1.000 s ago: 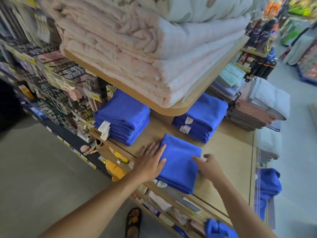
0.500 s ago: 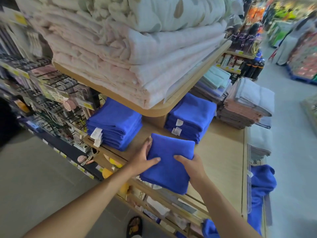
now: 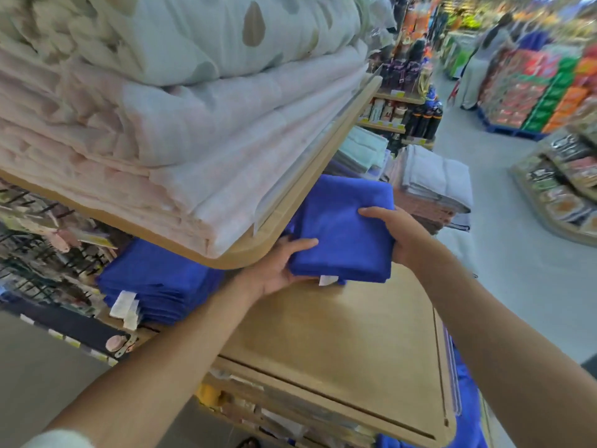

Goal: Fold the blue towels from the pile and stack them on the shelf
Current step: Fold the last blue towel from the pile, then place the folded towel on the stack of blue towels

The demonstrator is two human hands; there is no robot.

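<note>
A folded blue towel lies on top of the right blue stack on the wooden shelf, under the edge of the upper shelf. My left hand grips its near left corner, thumb on top and fingers beneath. My right hand grips its right edge with the thumb on top. A second stack of folded blue towels with white tags sits to the left on the same shelf. The stack beneath the held towel is mostly hidden.
The upper shelf holds thick pink and white blankets and overhangs the stacks. Grey and pink towels lie beyond on the right. Loose blue cloth hangs at the shelf's lower right. A person stands in the far aisle.
Both hands took hold of the folded blue towel on the bare shelf, lifted it and carried it back onto the right blue stack. The camera moved closer and to the right.
</note>
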